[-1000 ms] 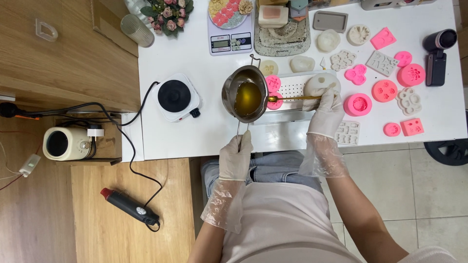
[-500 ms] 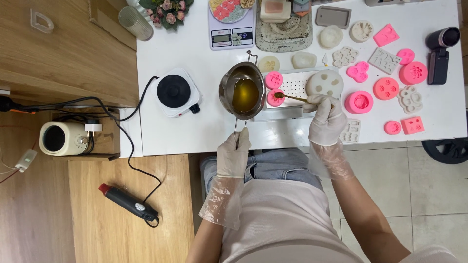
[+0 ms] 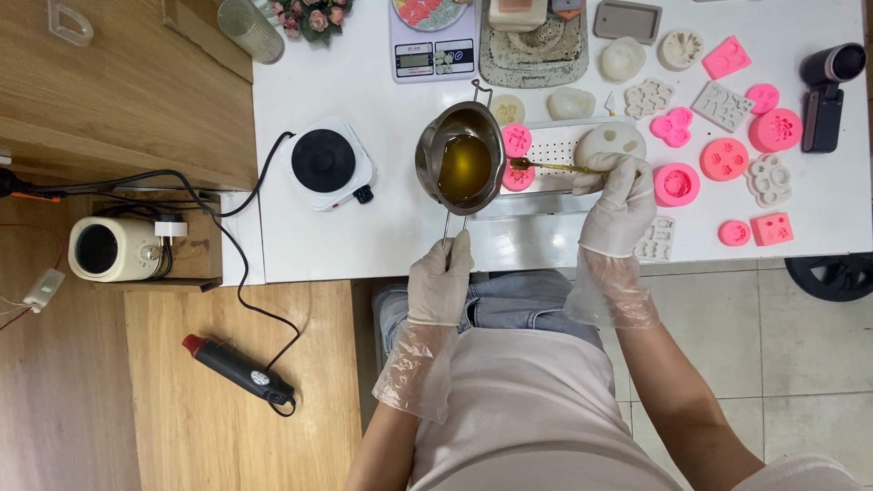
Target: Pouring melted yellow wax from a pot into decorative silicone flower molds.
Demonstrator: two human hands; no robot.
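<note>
Steel pouring pot (image 3: 462,156) of amber liquid: left hand (image 3: 440,280) grips its handle, right hand (image 3: 618,198) pinches a spoon (image 3: 550,167).

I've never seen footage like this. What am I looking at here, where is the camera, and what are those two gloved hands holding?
There is no machine: a person wears a camera on the head, so you look straight down at their lap and two gloved hands. The left hand grips the long handle of a small metal pot of amber liquid. The right hand holds a thin spoon with its bowl beside the pot's rim, over a pink mould on a white perforated tray. On the white table lie more pink and white moulds, a small hotplate and a kitchen scale. A heat gun lies on the wooden floor.
</note>
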